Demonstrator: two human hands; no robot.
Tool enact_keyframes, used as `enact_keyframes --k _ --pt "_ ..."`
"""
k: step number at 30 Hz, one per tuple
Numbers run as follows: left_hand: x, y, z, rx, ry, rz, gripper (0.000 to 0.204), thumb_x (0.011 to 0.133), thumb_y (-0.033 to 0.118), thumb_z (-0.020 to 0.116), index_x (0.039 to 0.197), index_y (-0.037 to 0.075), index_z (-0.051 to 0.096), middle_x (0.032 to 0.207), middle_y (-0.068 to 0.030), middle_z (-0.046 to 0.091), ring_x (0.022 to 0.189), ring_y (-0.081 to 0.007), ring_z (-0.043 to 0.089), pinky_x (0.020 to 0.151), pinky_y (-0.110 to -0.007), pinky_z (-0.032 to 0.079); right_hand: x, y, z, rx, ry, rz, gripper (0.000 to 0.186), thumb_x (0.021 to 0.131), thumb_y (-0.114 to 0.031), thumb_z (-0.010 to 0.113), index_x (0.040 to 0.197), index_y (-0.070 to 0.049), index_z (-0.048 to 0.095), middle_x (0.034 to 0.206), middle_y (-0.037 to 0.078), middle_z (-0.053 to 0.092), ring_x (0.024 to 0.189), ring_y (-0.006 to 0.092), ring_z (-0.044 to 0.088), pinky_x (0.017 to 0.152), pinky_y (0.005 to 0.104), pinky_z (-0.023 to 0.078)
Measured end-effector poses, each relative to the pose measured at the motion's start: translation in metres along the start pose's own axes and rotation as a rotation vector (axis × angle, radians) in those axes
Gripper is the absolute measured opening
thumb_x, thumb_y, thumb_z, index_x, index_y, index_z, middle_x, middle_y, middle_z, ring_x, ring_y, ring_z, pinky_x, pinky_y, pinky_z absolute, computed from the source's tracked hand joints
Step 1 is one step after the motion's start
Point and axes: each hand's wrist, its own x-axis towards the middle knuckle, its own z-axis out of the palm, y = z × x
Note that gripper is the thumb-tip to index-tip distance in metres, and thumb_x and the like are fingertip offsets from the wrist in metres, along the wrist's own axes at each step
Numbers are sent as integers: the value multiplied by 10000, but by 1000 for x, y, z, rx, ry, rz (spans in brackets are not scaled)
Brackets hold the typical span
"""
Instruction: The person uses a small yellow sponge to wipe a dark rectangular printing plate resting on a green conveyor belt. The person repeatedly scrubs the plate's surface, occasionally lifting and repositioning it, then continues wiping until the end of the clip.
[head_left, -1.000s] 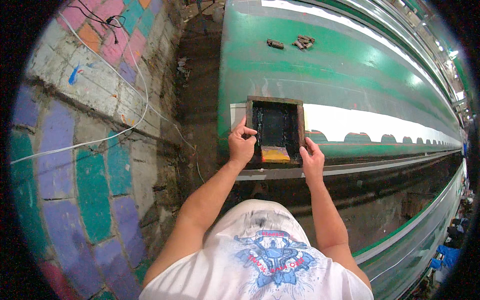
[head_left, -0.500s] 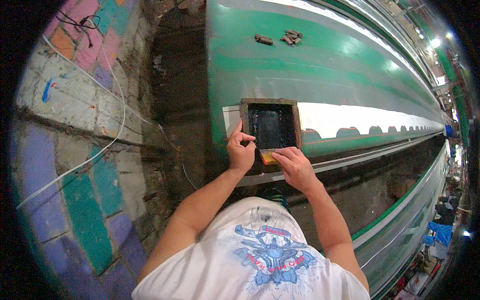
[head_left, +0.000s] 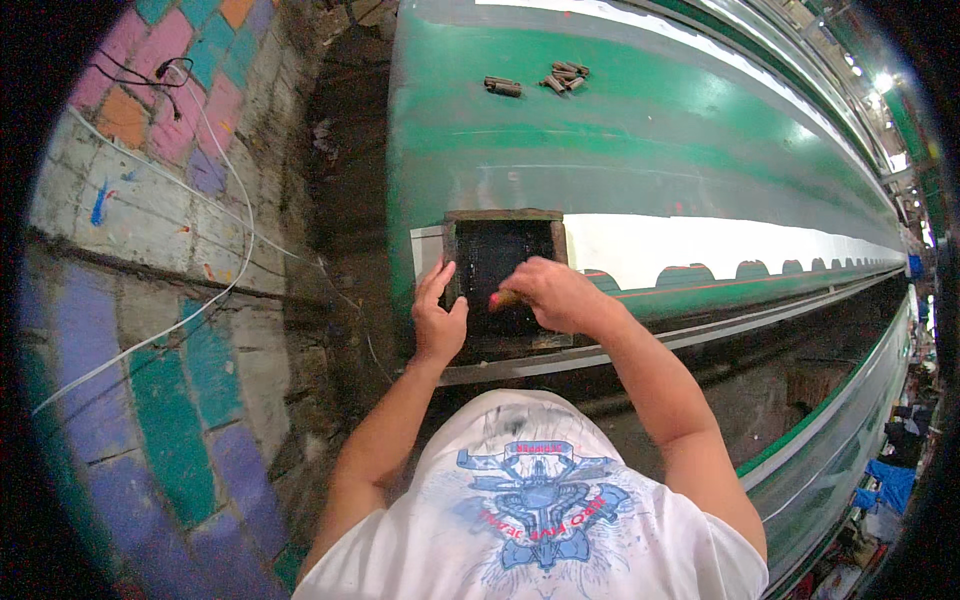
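A small wooden screen printing frame [head_left: 505, 215] with a dark mesh lies near the close edge of the long green table. My left hand [head_left: 438, 325] grips its left side bar, fingers along the outside and thumb toward the inner edge. Over the mesh, my right hand [head_left: 555, 295] is closed around a small squeegee [head_left: 507, 300] with a yellowish and red body, partly hidden by the fingers. White sheet material [head_left: 620, 240] with a scalloped lower edge runs from beneath the frame to the right. A pale strip [head_left: 426, 260] shows at the frame's left.
Several short dark cylindrical pieces [head_left: 565, 77] lie in two groups farther back on the green table [head_left: 450, 130]. A metal rail [head_left: 640, 350] follows the near edge. On the left, a white cable [head_left: 245, 210] crosses painted blocks [head_left: 165, 420]. Another long table [head_left: 830, 440] stands at right.
My right hand has moved from the frame's near end up over the mesh with the squeegee. My left hand has shifted from the near left corner to the left bar. The view has shifted slightly.
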Motion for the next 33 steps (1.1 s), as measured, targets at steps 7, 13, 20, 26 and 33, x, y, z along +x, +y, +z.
enact_keyframes --k 7,13,20,26,33 --pt "7 21 -5 399 28 219 435 976 52 766 1406 -16 763 1483 -245 699 1382 -450 618 1219 -557 475 36 48 5 -180 337 -58 504 834 8 747 1323 -106 781 1209 131 768 1174 370 704 1035 486 572" --pt "15 29 -5 513 14 203 331 1001 47 729 1318 -16 798 1388 -231 752 1315 -429 655 1167 -535 512 -12 21 38 -234 410 -246 442 910 -106 730 1350 -65 740 1214 127 757 1089 318 716 959 445 559" --pt "21 34 -8 503 -8 208 321 963 37 736 1270 -7 817 1362 -219 746 1303 -429 648 1124 -545 508 -22 17 14 -57 69 -219 549 806 28 767 1347 -61 767 1276 147 782 1187 356 727 1053 466 588" --pt "18 32 -8 499 -8 192 344 955 50 750 1288 -5 818 1399 -230 739 1324 -432 647 1131 -537 511 41 48 -7 -123 252 2 566 813 113 691 1334 -87 783 1250 162 787 1198 402 710 1093 517 576" --pt "13 12 4 331 48 164 391 951 38 757 1335 -20 800 1478 -277 709 1360 -467 644 1193 -567 498 13 7 27 -172 301 -59 634 796 68 732 1396 -135 771 1252 114 787 1154 350 721 1029 476 573"
